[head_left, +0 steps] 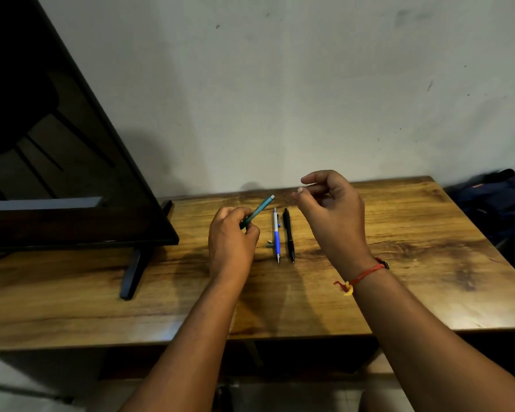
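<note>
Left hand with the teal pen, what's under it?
Wooden table, plus a small teal piece poking out beside the blue pen; anything else beneath the left hand is hidden.

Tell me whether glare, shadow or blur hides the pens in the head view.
Head view: no glare on the pens; the teal pen in the left hand, the blue pen and the black pen read sharp. Head view: soft arm shadows darken the table just in front of them; the wide lens bends the table's edges and tilts the TV, which shows dim reflections.
</note>
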